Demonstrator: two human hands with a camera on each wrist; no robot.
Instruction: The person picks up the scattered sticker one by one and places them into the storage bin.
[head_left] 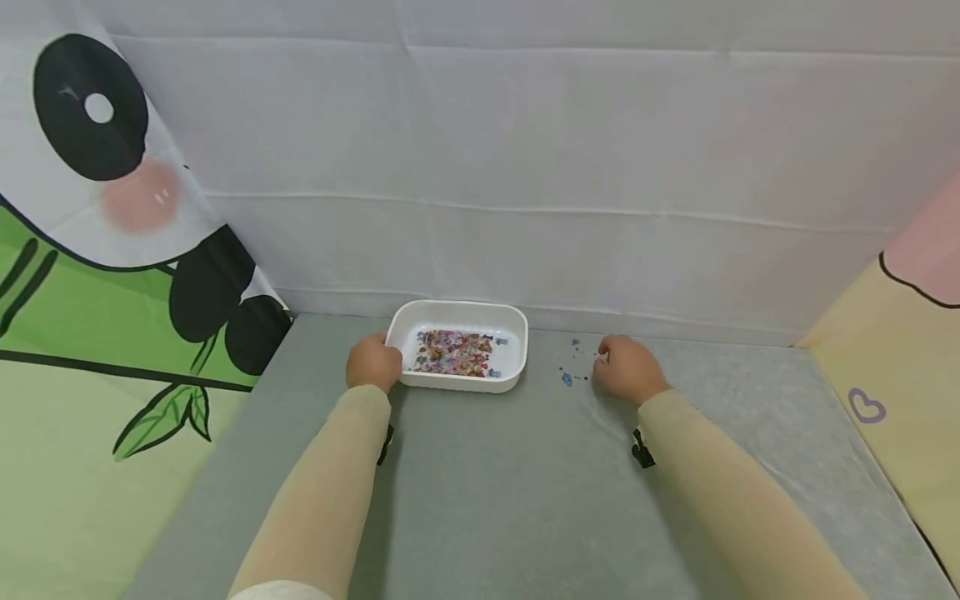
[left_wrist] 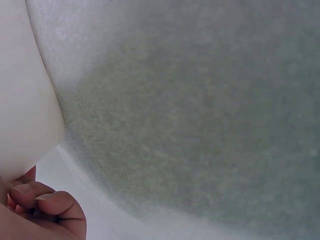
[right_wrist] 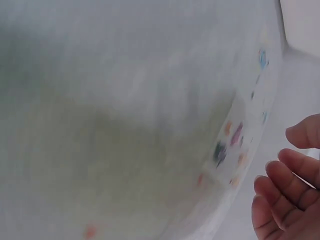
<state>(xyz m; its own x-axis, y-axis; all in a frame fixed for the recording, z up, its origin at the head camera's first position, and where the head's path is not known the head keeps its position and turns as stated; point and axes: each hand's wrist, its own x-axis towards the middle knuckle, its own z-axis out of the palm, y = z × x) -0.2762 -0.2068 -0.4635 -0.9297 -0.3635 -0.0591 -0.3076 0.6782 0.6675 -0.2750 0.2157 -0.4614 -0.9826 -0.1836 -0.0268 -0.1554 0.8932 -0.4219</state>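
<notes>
A white rectangular tray (head_left: 457,385) sits on the grey tabletop, near its back edge. Small multicoloured pieces (head_left: 452,352), like beads or sequins, are heaped inside it. My left hand (head_left: 372,364) grips the tray's left end; the left wrist view shows its curled fingers (left_wrist: 62,205) against the white tray wall (left_wrist: 25,90). To the right of the tray, my right hand (head_left: 632,369) is held low beside scattered small pieces (head_left: 567,379), some of them blue. In the right wrist view its fingers (right_wrist: 287,187) are loosely bent, with nothing seen between them.
A white cloth backdrop (head_left: 465,167) rises along the table's back edge. Printed panels stand at the left (head_left: 82,317) and right (head_left: 885,367). The grey table (head_left: 495,492) extends forward between both forearms. Dark bands are at both wrists.
</notes>
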